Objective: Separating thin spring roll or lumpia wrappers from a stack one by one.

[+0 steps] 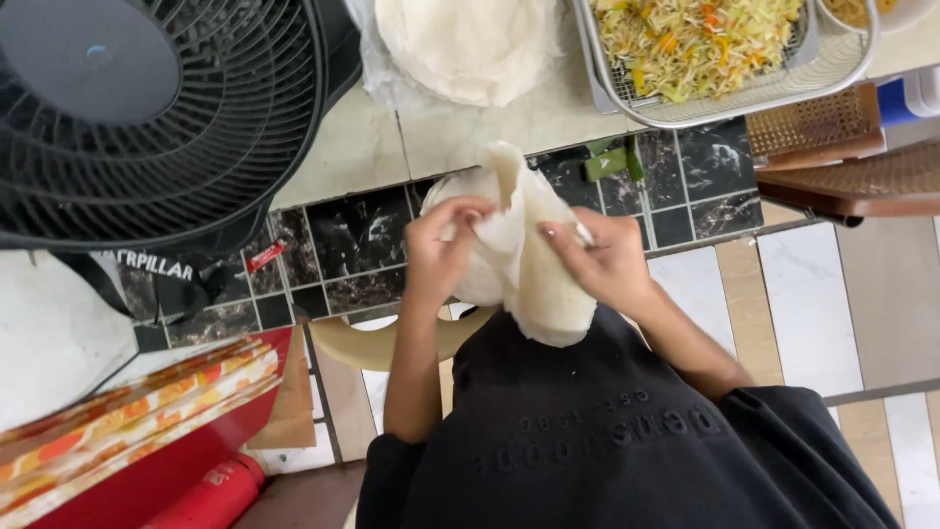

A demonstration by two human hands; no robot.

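A thin, pale, floppy round wrapper sheet (529, 260) hangs in front of my chest, folded and drooping. My left hand (441, 250) pinches its left side near the top edge. My right hand (602, 260) grips its right side with fingers curled into the sheet. On the counter beyond lies a stack of more white wrapper sheets (470, 44). To its right stands a metal wire basket (832, 64) filled with shredded vegetable filling (695, 39) in yellow, green and orange.
A large black fan (147, 108) fills the upper left. Red and patterned flat boxes (137, 421) lie at the lower left beside a red cylinder (211, 495). Brown woven chair parts (842, 162) stand at the right. Black tiles (362, 235) face the counter front.
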